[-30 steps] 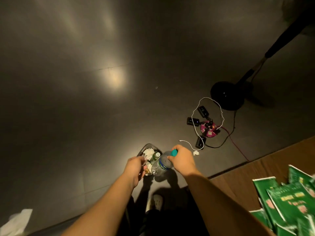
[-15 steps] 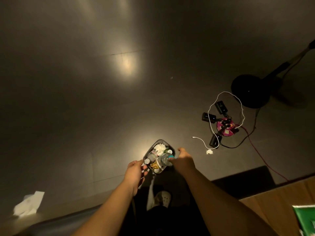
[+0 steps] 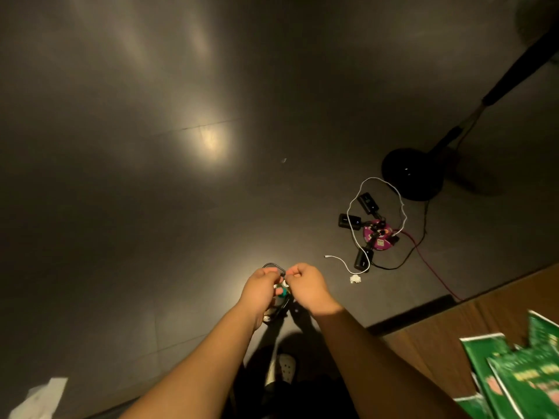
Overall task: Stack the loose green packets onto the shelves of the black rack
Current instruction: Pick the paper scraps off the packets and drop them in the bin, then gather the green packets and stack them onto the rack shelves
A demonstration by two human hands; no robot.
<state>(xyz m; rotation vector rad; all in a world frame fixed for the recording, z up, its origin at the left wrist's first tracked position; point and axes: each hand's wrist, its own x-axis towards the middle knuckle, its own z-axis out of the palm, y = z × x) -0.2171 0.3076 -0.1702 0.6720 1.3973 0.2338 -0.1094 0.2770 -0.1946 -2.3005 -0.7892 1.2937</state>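
A second ago they held a bottle; now the left hand [image 3: 262,287] and right hand [image 3: 305,285] are curled at the bin [image 3: 273,266], contents unclear, green packets [image 3: 526,373] untouched on the table [image 3: 438,331].

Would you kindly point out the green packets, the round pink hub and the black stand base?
green packets [image 3: 526,376], head view, face of the top packet.
round pink hub [image 3: 379,237], head view, its top.
black stand base [image 3: 411,175], head view, disc centre.

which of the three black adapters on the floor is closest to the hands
The black adapter below the purple hub, beside the white cable's loose end; the other two lie farther up.
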